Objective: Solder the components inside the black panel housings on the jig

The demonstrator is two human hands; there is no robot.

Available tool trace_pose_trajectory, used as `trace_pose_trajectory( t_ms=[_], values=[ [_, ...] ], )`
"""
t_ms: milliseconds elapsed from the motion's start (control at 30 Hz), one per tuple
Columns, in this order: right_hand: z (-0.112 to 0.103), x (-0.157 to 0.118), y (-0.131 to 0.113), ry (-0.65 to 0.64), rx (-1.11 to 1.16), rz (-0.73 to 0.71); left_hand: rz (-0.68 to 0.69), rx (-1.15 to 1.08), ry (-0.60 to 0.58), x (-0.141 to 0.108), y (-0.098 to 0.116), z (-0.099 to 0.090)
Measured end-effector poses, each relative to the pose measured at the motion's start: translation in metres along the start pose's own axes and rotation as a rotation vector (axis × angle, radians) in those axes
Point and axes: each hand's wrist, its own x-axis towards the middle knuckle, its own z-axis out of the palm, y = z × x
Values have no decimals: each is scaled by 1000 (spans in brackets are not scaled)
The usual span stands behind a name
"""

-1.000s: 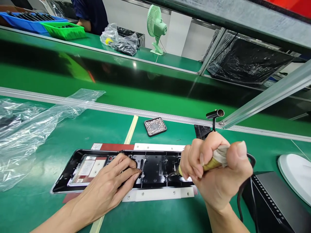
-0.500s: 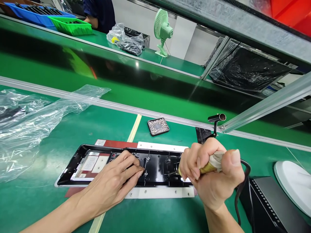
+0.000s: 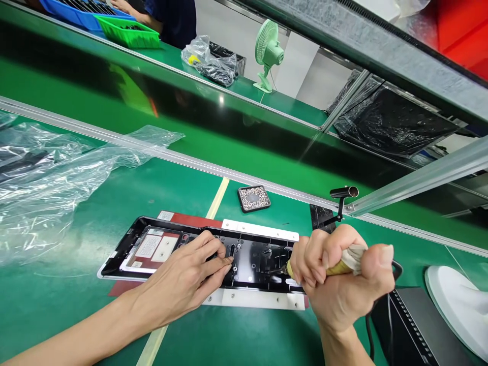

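A long black plastic housing (image 3: 259,264) lies open side up, between white strips (image 3: 263,300) on a reddish-brown base. My left hand (image 3: 194,264) rests over its middle, the fingers bent and pressed together by a small slot; whatever they pinch is hidden. My right hand (image 3: 343,274) is wrapped around a corded electric screwdriver (image 3: 335,268) with a yellowish taped handle. The tool lies nearly level, its metal tip pointing left into the right part of the housing. Whether the tip touches anything I cannot tell.
Behind the housing sits a small black tray of screws (image 3: 254,198). A black tube holder (image 3: 344,192) stands at the rail. Clear plastic sheeting (image 3: 46,193) covers the left. Right are a black box (image 3: 412,325) and white round object (image 3: 457,305). Another person (image 3: 171,20) works across the bench.
The whole view has shifted slightly, with the housing and both hands appearing a little farther right. Both hands keep about the same places on the housing and tool.
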Motion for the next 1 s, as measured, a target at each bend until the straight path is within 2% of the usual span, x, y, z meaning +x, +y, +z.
trace_pose_trajectory(
  t_ms=[1000],
  values=[
    [-5, 3, -1, 33, 14, 23, -11, -9, -22, 0, 0, 1]
  ],
)
